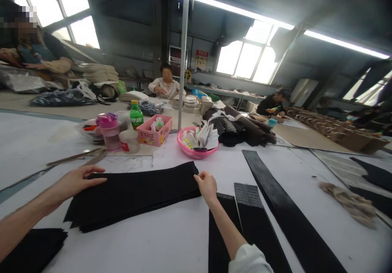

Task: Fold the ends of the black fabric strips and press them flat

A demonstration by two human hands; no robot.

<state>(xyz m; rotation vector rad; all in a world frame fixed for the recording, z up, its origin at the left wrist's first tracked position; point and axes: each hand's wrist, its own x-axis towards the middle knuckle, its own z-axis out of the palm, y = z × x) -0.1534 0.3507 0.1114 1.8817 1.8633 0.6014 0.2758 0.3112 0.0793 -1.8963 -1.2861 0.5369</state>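
Observation:
A stack of black fabric pieces (137, 191) lies in front of me on the white table, its layers slightly fanned at the left end. At the far left corner of the stack is my left hand (81, 179), thumb on the cloth and fingers stretched out, apart from the thumb. With thumb and fingertips pinched, my right hand (206, 185) grips the right end of the black fabric. Beneath my right forearm are a short black strip (219, 240) and another black strip with a grey, shiny end (249, 195).
A long black strip (281, 199) and a beige cloth (352, 203) lie to the right. Another black pile (33, 248) is at lower left. Behind stand a pink basket (197, 154), pink box (153, 136), green bottle (136, 116) and metal pole (183, 56). Several people sit beyond.

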